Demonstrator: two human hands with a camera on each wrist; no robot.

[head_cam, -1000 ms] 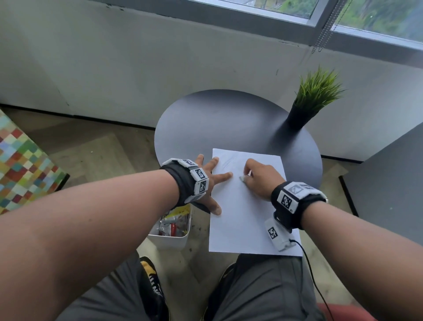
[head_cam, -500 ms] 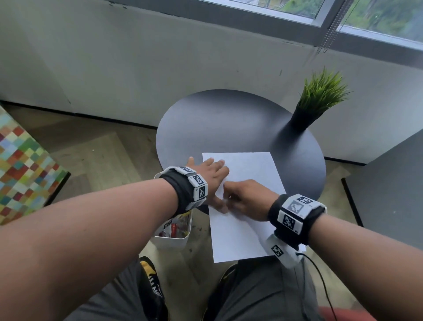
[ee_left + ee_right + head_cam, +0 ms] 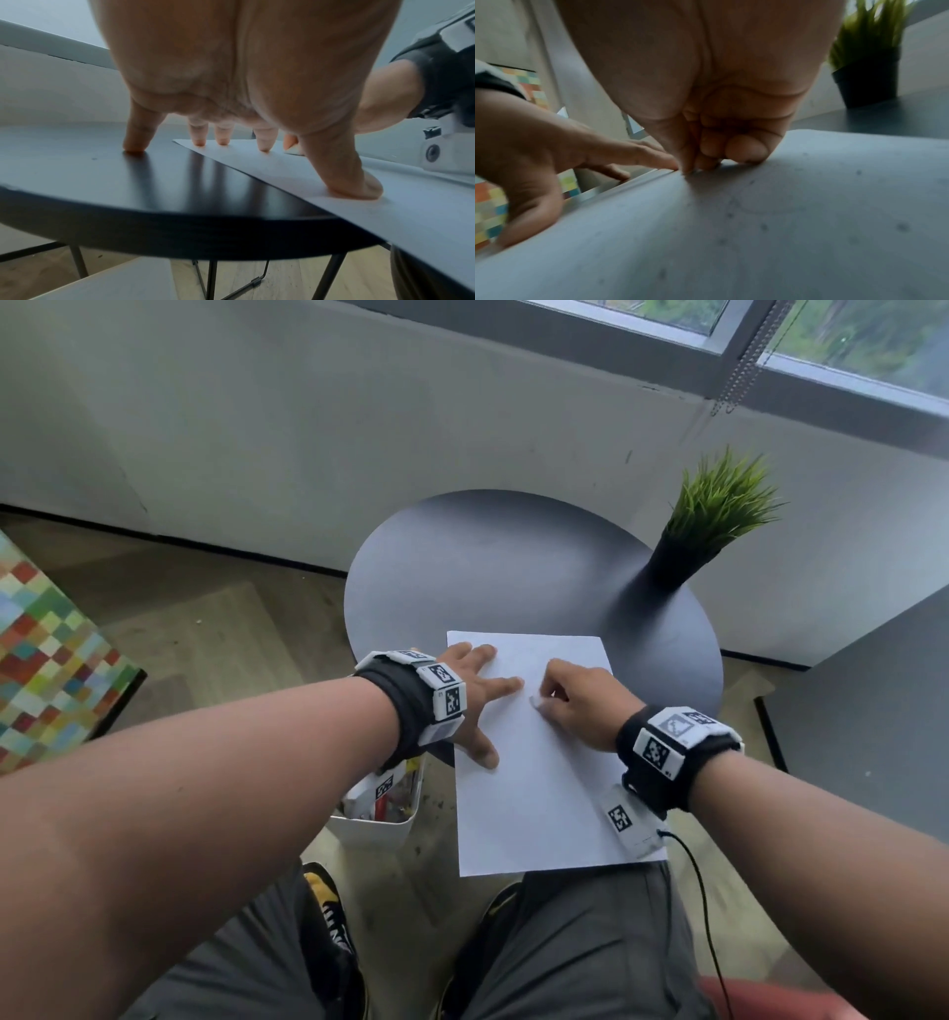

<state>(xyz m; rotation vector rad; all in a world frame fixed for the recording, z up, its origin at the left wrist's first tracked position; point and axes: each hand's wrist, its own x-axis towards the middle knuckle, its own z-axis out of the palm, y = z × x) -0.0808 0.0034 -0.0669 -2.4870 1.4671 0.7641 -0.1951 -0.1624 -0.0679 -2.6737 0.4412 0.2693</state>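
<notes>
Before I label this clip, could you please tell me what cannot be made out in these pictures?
1. The small pale thing pinched by the right hand: too small in the head view; curled fingers hide it in the right wrist view.
2. The faint marks on the paper: blurred in the right wrist view, washed out in the head view.
3. What the white bin holds: small, partly behind the wristband of the left hand, head view.

A home-like sitting corner: round black side table, potted grass plant, window, wood floor.
</notes>
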